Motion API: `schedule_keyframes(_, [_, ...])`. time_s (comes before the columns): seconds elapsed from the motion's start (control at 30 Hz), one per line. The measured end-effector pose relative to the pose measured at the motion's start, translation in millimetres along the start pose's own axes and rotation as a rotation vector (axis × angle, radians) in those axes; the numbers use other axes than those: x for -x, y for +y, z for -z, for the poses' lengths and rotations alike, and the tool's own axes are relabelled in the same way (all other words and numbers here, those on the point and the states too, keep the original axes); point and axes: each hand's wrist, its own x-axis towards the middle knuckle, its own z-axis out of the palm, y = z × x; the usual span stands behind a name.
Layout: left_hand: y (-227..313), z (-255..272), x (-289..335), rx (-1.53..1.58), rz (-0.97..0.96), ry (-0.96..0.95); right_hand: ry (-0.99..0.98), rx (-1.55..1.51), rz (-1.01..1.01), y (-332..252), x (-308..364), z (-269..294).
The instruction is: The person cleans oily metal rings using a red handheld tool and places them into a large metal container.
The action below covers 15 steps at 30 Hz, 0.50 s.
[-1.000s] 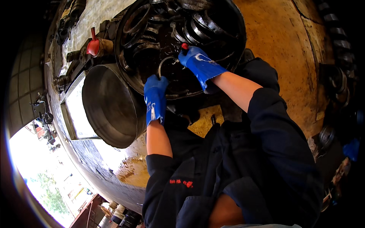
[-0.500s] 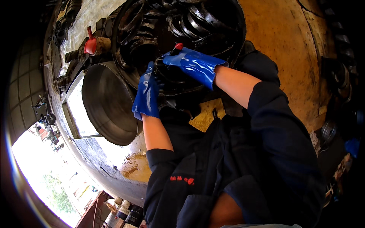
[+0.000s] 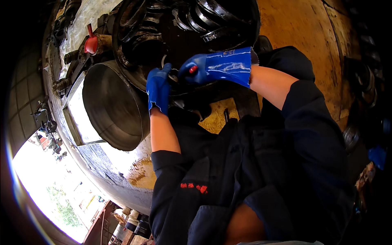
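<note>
Both of my hands wear long blue rubber gloves and work over the near edge of a round, dark, oily tub (image 3: 258, 24). My left hand (image 3: 158, 83) is closed on a curved, shiny metal piece (image 3: 164, 61), perhaps a ring; its thin rim shows above the fingers. Close to its right, my right hand (image 3: 198, 71) is closed round a tool with a red handle end (image 3: 193, 69) sticking out of the fist. The tool's working end is hidden. Several oily black metal rings (image 3: 198, 20) lie in the tub beyond my hands.
A large empty-looking metal drum (image 3: 114, 106) lies tilted to the left of the tub. Beyond it, a red scoop-like item (image 3: 91, 44) rests by a round part. A worn orange-brown surface (image 3: 302, 49) spreads at right. A yellowish piece (image 3: 220, 114) is below the tub.
My right hand has turned and moved slightly down, so the red handle end now sits against the glove. The curved metal rim has come into sight above my left hand. The whole view shifted slightly.
</note>
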Motion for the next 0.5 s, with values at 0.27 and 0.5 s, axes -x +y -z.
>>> schedule_keyframes(0.27, [2.7,-8.1,-5.8,-0.058,0.076,0.037,0.096,0.132,-0.421,-10.4,13.9,18.0])
schedule_keyframes(0.5, [26.2,17.5,1.7,-0.388,-0.005,0.169,0.292,-0.285,-0.180,-63.9,43.0,40.7])
